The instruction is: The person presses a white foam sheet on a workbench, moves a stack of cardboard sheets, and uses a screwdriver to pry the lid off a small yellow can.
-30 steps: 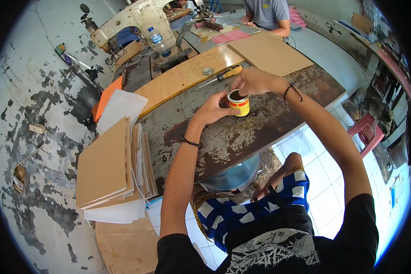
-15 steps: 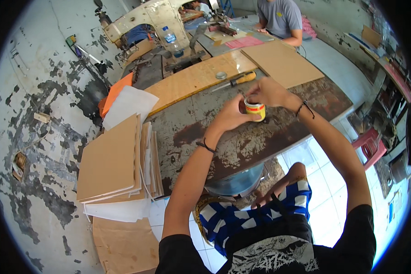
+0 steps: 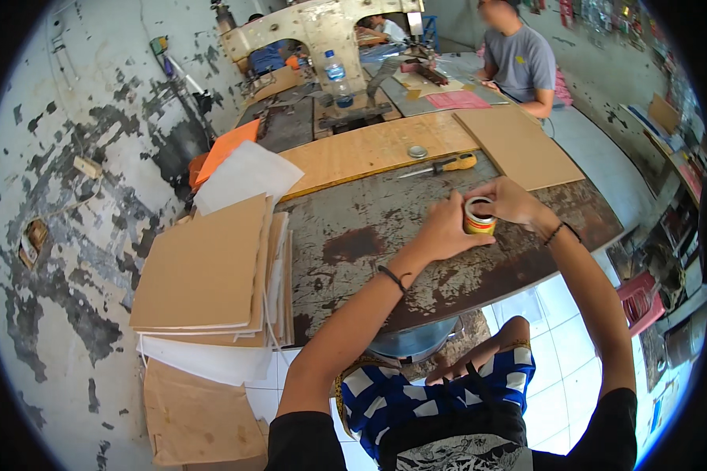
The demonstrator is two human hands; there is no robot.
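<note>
A small yellow and red tin can [image 3: 480, 224] stands at the front part of the worn tabletop, its round mouth uncovered and facing up. Wrapped round its left side is my left hand [image 3: 446, 228], the thumb along the near side. My right hand [image 3: 515, 204] is closed at the can's rim from the right, fingertips over and partly inside the mouth. What lies within the can is too dark to make out. Beyond the hands lie a screwdriver [image 3: 448, 164] with a yellow handle and a round metal lid [image 3: 417, 151].
A wooden board [image 3: 353, 157] crosses the table [image 3: 330, 271], and a brown cardboard sheet [image 3: 518, 145] lies at right. Stacked cardboard [image 3: 200, 267] stands at left. Behind are a large sewing machine [image 3: 330, 23], a water bottle [image 3: 336, 77] and a seated person [image 3: 518, 59].
The whole view has shifted, so the table sits lower and farther right. My right hand has come down from above the can to its rim, and more of the mouth shows.
</note>
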